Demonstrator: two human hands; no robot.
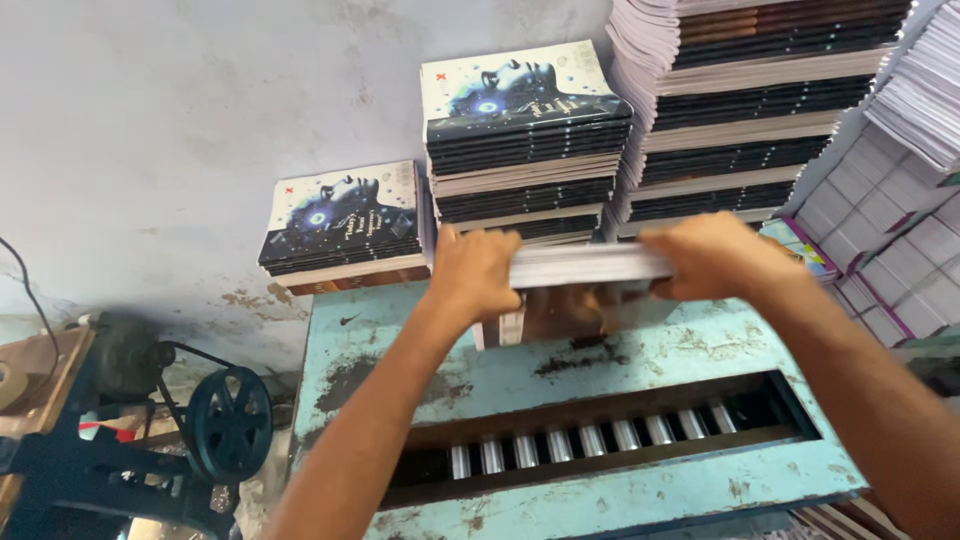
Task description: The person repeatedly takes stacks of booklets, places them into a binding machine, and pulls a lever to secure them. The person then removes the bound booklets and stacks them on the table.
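A bundle of booklets [590,265] is clamped endwise between both hands, the left hand [475,272] and right hand [715,255] each closed over an end so the loose sheets stay squared. It is held above the blue table [640,345]; book stacks [525,140] stand beyond the hands, rollers [590,440] below them.

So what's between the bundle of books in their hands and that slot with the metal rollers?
In the head view, only bare, worn blue table top with a dark smear lies between the book bundle and the roller slot.

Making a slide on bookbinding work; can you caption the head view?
Both hands, left and right, grip a bundle of books above a pale blue machine table, stacked books behind.
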